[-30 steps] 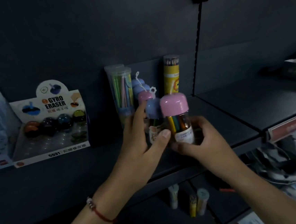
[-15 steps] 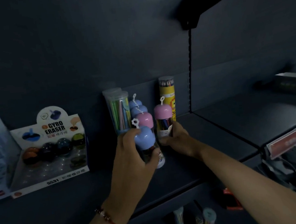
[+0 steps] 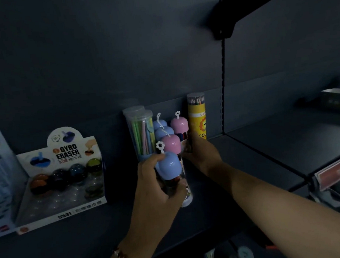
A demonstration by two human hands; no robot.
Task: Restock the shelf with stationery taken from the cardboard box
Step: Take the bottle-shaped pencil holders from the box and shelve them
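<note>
On the dark shelf (image 3: 220,165), at the front of a row of capped jars, the left hand (image 3: 155,184) wraps its fingers (image 3: 181,187) round a blue-capped jar (image 3: 168,168), tilted, seemingly to slot it into line. Behind, the right hand (image 3: 200,155) grips the base of a pink-capped jar (image 3: 179,125), likely steadying it beside the yellow pencil tube (image 3: 197,115). Clear tubes (image 3: 141,131) stand left; a gyro eraser box (image 3: 65,172) sits well apart.

Glossy plastic blue cap (image 3: 167,165), clear plastic tube (image 3: 140,131), matt dark shelf (image 3: 72,242)
</note>
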